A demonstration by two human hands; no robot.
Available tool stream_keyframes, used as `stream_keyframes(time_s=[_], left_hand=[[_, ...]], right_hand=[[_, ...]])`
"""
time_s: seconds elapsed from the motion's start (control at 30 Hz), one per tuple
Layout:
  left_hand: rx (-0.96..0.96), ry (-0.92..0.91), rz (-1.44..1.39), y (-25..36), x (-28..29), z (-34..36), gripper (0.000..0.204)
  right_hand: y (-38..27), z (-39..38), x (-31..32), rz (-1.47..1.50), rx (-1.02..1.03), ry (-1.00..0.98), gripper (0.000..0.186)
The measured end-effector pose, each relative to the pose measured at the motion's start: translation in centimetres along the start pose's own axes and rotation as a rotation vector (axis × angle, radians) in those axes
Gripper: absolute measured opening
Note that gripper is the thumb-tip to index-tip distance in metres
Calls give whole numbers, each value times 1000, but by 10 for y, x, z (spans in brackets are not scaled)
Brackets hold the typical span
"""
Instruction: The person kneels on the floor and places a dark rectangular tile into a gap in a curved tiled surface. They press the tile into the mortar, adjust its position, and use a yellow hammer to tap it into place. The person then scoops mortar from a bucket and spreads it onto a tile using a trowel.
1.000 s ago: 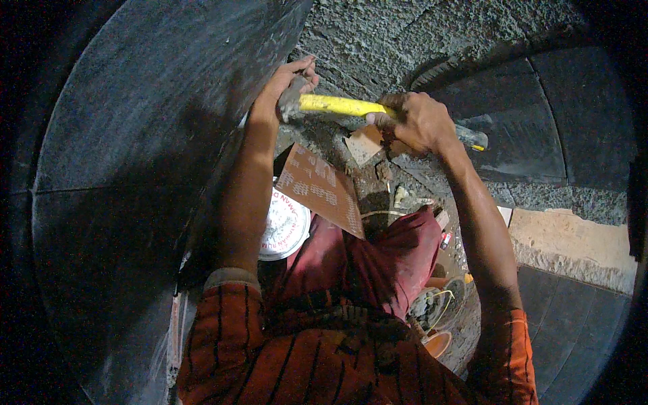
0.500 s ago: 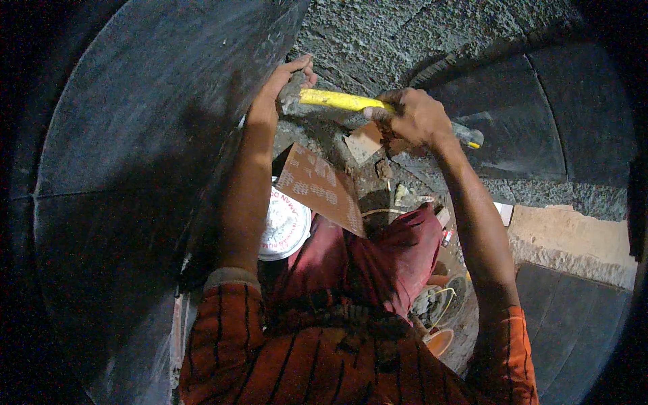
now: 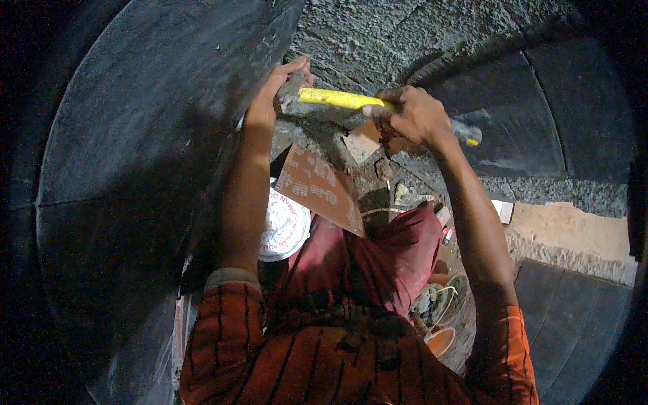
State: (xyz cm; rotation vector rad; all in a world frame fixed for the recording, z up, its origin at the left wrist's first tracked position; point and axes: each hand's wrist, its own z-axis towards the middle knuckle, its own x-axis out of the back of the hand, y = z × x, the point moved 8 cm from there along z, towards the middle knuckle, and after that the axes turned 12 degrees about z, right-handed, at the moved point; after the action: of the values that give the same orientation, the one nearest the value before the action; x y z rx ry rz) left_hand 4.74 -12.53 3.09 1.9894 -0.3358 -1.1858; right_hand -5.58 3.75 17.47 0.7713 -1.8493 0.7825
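My right hand [image 3: 417, 116] is closed round the handle of a hammer [image 3: 341, 99]. Its shaft is bright yellow, and a dark grip end sticks out past my wrist. The dull grey hammer head lies at the left, against or just beside my left hand [image 3: 287, 77]. That hand has its fingers bent, at the edge of the large dark tiled wall [image 3: 135, 135]. Whatever those fingers grip is hidden. Beyond both hands spreads a rough grey mortar surface [image 3: 432, 40].
Below my hands a brown tile piece [image 3: 320, 192] leans over a round white lid [image 3: 287, 226]. A smaller tan tile piece [image 3: 363, 142] lies in the rubble. Dark tiles [image 3: 499, 111] stand at the right, and an orange-rimmed container [image 3: 441, 342] sits by my leg.
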Motion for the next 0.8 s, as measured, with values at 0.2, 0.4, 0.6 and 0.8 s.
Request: stream_keyframes(time_s=[0.2,0.4,0.6,0.8], left_hand=[[-59,-3,-108,-23,31,34,25],[35,-31,138,-12,20,21,23],[60,-203,24,-24,34,36,20],[44,1,-36,-22,45,33,23]], right_hand=[[-16,-6,-6,-2,156,9,66],[-19,-8,-7,-16,172,53,59],[-27,-11,-6,-44,123,11,56],[-8,-1,-10,-25,106,98,72]])
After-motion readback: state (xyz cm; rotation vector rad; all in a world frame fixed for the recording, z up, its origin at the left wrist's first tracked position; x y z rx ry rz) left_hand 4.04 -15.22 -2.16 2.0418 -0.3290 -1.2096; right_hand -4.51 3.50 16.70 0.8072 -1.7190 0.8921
